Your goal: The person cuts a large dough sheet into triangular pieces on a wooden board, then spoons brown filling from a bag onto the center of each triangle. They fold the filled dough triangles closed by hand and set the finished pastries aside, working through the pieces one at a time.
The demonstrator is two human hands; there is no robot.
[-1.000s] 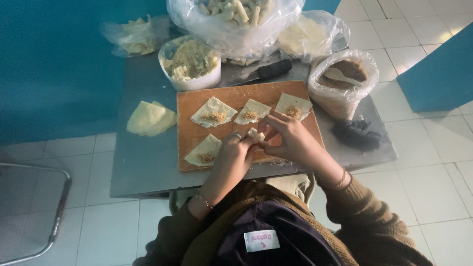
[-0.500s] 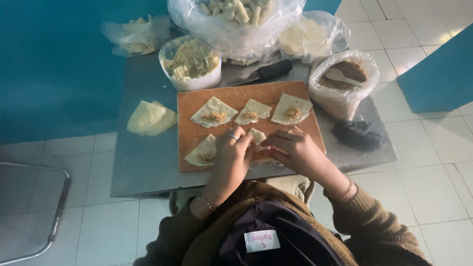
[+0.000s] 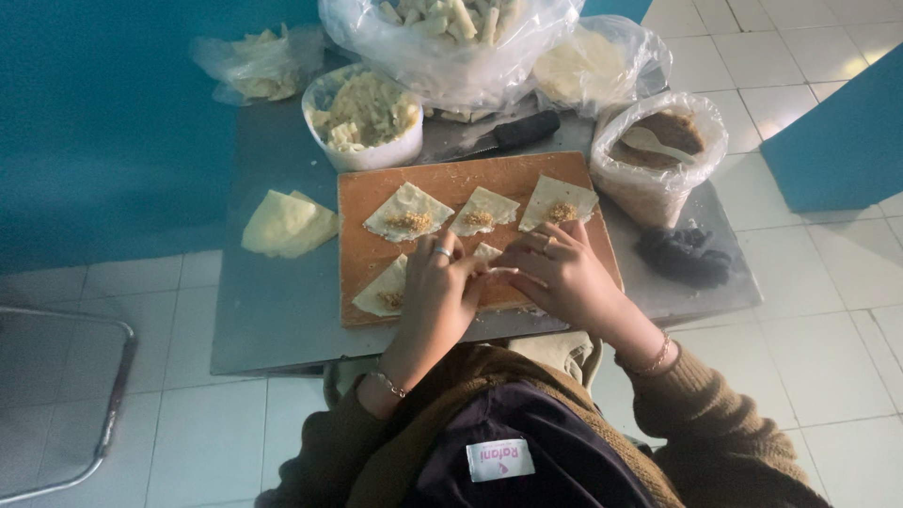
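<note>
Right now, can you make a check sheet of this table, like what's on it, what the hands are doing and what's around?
Surface: grey metal table with a wooden board on it.
Job's things: three open dough squares with filling in a row on the board, one more at its near left, and a dough piece between the hands.
Clutter: white bowl, big clear bag of pieces, bag of brown filling, stack of wrappers, knife, dark cloth.
Hands: left hand and right hand both pinching the dough piece.
Cables: nothing seen.
Surroundings: white tiled floor, blue wall, metal chair frame.
</note>
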